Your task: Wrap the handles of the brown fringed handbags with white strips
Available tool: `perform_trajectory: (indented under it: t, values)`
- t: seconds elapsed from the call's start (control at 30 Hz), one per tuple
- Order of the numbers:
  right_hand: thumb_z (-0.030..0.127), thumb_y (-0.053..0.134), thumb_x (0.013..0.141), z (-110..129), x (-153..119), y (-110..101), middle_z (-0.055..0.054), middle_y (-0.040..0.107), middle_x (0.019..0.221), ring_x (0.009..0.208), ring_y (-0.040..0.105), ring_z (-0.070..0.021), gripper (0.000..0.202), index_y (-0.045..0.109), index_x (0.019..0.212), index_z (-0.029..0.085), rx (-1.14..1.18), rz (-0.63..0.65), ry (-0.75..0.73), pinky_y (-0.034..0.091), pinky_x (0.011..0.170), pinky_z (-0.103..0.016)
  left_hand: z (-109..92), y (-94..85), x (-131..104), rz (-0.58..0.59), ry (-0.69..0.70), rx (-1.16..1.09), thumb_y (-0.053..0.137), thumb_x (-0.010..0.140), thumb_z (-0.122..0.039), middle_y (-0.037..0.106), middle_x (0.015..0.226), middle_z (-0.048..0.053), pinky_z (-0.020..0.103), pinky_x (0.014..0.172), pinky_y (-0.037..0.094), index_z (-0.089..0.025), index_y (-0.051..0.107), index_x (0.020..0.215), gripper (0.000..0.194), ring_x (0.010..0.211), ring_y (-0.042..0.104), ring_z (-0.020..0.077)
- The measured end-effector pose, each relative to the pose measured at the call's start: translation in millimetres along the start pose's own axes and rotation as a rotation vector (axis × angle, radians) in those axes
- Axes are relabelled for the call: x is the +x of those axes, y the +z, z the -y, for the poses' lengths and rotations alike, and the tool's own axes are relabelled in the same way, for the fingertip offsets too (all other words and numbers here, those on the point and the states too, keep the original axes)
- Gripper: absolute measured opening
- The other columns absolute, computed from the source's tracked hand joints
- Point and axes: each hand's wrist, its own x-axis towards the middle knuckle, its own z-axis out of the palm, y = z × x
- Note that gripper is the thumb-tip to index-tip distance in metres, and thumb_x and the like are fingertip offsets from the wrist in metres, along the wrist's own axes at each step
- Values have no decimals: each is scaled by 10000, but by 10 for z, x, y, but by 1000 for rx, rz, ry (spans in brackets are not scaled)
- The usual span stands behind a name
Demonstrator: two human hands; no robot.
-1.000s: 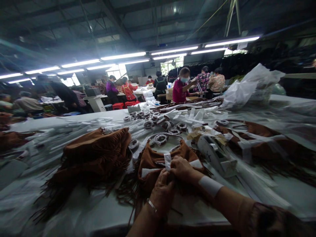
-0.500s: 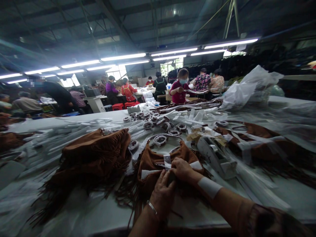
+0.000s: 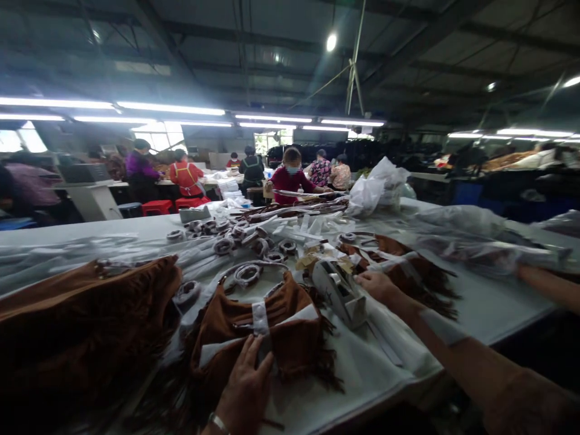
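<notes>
Three brown heaps of fringed suede catch my eye: one handbag [image 3: 294,338] lying mid-table before the wearer, a second handbag [image 3: 410,266] farther right, and a brown fringed pile [image 3: 90,308] on the left, cut off by the edge, so I can't count its pieces. The left hand [image 3: 247,383] lies on the nearest handbag, fingers extended and thumb apart, by the one upright white strip [image 3: 260,317]. The right hand [image 3: 380,287] has curled fingers beside the single tape dispenser [image 3: 339,293]; whether they grip anything, I can't tell. One coil [image 3: 247,273] sits inside the handbag's strap loop; the other coils [image 3: 260,246] overlap too much to count. At the right edge, one co-worker's forearm [image 3: 548,287] shows, its hand hard to make out against clear plastic [image 3: 475,251]. Two red stools [image 3: 157,208] stand beyond.
</notes>
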Motion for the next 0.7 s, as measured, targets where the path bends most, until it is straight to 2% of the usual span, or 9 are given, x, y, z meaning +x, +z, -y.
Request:
perform_trajectory:
  t: [0.07,0.2,0.27,0.37,0.5,0.6,0.7]
  values:
    - [416,594,808,-167,-16,-27,-74,612,618,710,582,-215,323,639,625,154,45,69,146,436,646,-332,42,55,-19,-6,32,33,610,832,-191,508,1416,156,442,913,608,-290,671,1213,399,1315,503,361]
    - [451,590,752,-281,-57,143,-59,660,718,677,584,-165,309,660,702,154,197,142,283,420,601,-274,77,98,-41,10,69,98,647,826,-247,517,1415,155,414,912,610,-287,652,1251,426,1295,528,356]
    - [396,617,694,-273,-53,171,-48,655,710,658,565,-151,248,653,675,151,246,141,286,397,581,-253,81,102,-46,13,70,110,649,834,-271,520,1421,145,410,919,606,-287,661,1240,407,1297,527,350]
    - [324,652,623,-269,-89,99,-25,616,645,633,525,-134,183,643,618,141,278,92,229,366,569,-238,83,111,-48,4,64,109,630,852,-288,522,1431,127,400,925,604,-290,669,1234,384,1310,517,338]
    - [416,620,677,-408,-315,56,-9,598,622,557,487,-114,268,666,685,152,291,29,152,339,517,-235,80,115,-37,16,48,95,620,860,-299,516,1447,101,399,939,599,-311,661,1247,390,1321,508,330]
    - [450,526,734,-636,-513,203,-17,610,613,455,442,-108,298,634,668,180,227,52,196,286,440,-243,58,75,-12,21,26,82,621,855,-286,529,1431,99,412,929,605,-327,654,1255,403,1308,521,335]
    - [374,540,710,-851,-646,368,-24,572,522,466,455,-132,255,593,536,196,112,66,213,298,452,-253,5,-15,19,35,-4,53,611,856,-258,537,1419,110,420,935,600,-321,658,1250,402,1312,517,336]
